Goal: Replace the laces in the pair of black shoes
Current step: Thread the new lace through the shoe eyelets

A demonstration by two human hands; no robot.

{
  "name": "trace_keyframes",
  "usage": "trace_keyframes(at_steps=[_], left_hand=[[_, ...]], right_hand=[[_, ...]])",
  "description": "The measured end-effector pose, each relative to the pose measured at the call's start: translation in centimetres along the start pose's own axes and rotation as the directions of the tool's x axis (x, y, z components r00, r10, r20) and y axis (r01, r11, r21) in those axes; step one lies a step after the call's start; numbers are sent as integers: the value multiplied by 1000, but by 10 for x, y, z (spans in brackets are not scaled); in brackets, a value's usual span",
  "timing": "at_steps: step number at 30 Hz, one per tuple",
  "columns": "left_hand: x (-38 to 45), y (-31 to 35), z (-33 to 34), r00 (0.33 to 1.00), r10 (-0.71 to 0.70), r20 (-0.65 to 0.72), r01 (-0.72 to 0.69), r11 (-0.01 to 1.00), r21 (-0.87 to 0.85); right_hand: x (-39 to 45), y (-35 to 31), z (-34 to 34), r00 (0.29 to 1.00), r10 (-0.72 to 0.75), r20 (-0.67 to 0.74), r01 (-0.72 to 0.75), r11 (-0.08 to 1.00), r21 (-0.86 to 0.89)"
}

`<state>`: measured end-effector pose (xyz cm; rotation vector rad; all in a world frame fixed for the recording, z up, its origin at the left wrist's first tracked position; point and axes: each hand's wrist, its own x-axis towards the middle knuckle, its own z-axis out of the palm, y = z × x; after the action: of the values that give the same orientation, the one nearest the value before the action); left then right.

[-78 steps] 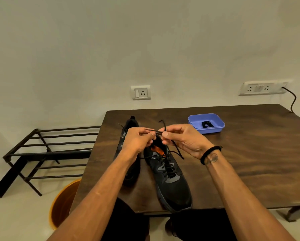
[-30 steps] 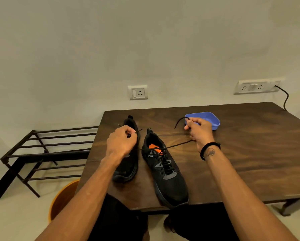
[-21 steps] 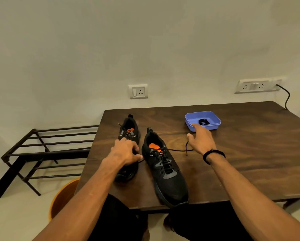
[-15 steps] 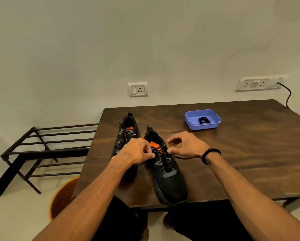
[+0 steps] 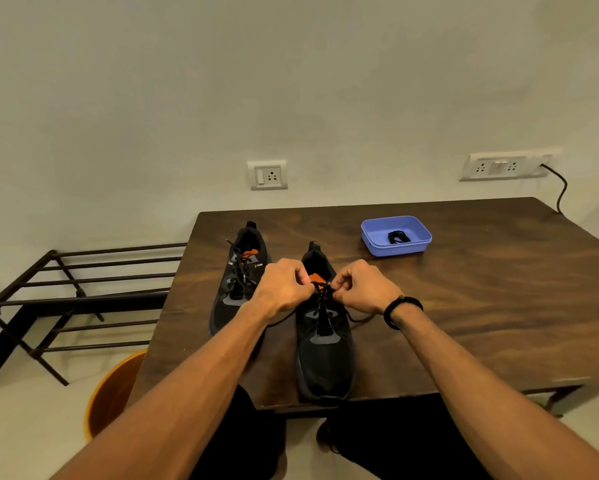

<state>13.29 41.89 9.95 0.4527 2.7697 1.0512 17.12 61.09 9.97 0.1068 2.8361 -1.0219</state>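
I see the right shoe (image 5: 324, 344) lying on the desk (image 5: 481, 306), toe toward me at the near edge, and both hands meet over its tongue end. My left hand (image 5: 284, 289) comes in from the left and my right hand (image 5: 364, 289) from the right, knuckles almost touching above the orange lining. Each grip is clenched on the black lace (image 5: 322, 306): the left fingers pinch one strand at the top eyelets, the right fingers pinch the other just beside them. Loose lace trails out under each wrist onto the wood. A black band (image 5: 400, 310) sits on the right wrist.

The left shoe (image 5: 237, 282) lies just to the left of the held one, further from me, laced, with one lace tip sticking up near its heel.

Further back and to the right, well apart from the hands, I see a blue plastic tray (image 5: 377, 242) with a small coiled black lace (image 5: 398, 237) inside.

Left of the desk stands a black metal rack (image 5: 66, 299), and an orange bucket (image 5: 111, 393) sits on the floor by the near left corner.
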Motion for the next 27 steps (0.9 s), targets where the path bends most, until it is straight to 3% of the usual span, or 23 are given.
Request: trace_keyframes(at_steps=[4,14,19,21,23,27], left_hand=[[0,-1,-4,996,-17,92,13,999,50],[3,-12,-12,985,-110,135,78,972,221],[-2,-21,-22,939,-199,281,158,974,162],[-7,-20,-30,917,-184,353,171,983,67],[-12,-14,-35,900,-141,412,223,962,-157],[-10,0,-32,933,-48,358,215,870,-444]], right_hand=[[2,10,-10,1000,9,24,-10,999,38],[5,18,-30,991,33,133,-23,997,-74],[-4,26,-41,925,140,352,-190,975,112],[-7,31,-46,862,132,489,-275,933,232],[-9,33,-49,824,69,562,-304,891,337],[-11,29,-48,841,-94,534,-281,767,577]])
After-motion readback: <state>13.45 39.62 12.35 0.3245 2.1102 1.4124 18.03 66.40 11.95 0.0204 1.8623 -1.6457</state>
